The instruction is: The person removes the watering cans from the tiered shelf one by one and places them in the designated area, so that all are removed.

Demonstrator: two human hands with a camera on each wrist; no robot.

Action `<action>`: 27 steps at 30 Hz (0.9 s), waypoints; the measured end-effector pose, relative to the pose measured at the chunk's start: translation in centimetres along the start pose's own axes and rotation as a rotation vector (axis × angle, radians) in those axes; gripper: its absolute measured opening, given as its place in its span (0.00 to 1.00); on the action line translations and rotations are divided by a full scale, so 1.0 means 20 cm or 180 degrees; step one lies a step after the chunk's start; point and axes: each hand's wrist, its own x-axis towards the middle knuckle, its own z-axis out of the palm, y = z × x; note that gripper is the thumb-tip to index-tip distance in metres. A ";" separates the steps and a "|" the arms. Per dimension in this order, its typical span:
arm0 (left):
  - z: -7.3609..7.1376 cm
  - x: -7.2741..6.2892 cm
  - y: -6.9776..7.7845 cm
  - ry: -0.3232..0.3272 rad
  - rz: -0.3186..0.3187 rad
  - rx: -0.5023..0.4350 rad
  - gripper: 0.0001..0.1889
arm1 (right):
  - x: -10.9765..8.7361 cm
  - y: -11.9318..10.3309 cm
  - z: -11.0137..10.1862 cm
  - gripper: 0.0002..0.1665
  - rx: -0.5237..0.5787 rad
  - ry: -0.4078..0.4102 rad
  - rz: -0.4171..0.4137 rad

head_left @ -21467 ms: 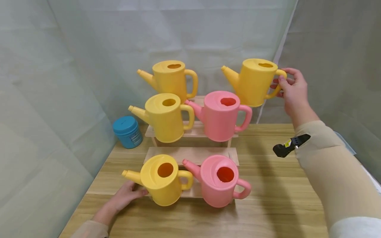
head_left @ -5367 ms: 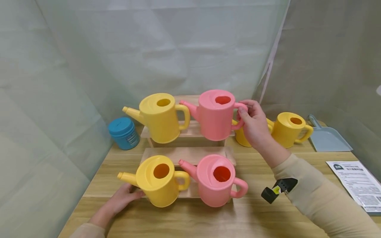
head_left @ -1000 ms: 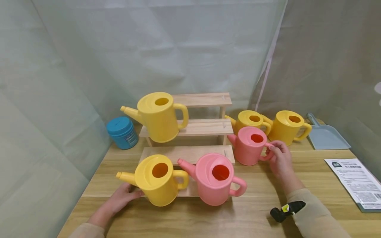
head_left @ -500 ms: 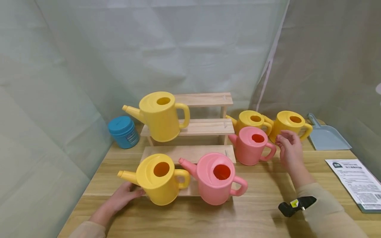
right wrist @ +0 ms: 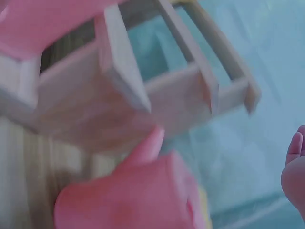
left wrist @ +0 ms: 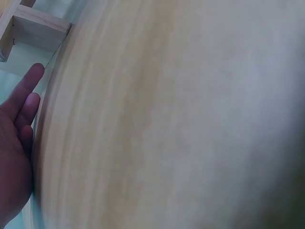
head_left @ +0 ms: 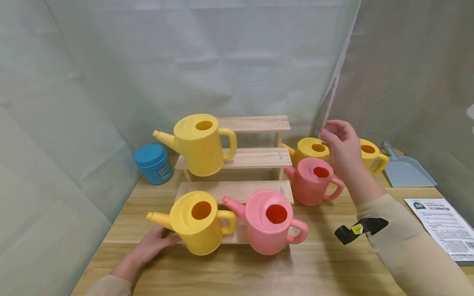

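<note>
My left hand rests on the table at the left end of a stepped wooden stand, beside a yellow watering can on the lowest step. The left wrist view has its fingers straight, close to the wood. Raised above the table, my right hand is empty, its fingers loosely bent. Under it stand a pink watering can and two yellow ones, a nearer one and a partly hidden one. Another pink can occupies the lowest step, and a yellow can the middle step.
A blue lidded tub stands left of the stand. Far right lie a grey-blue dustpan and a printed sheet on a clipboard. Pale cloth hangs behind and on both sides.
Two yellow cans from the top and the pink one from the middle step now stand on the table at right. My right hand has let go of the pink can and risen leftward.
</note>
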 end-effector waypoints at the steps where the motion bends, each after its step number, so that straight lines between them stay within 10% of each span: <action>1: 0.00 0.00 0.00 0.0002 -0.0005 0.0008 0.23 | 0.00 -0.02 0.03 0.21 -0.0122 -0.0086 -0.0021; 27: 0.00 -0.01 0.01 0.0022 0.0019 0.0053 0.24 | 0.06 -0.14 0.70 0.22 -0.0780 -0.1739 -0.0315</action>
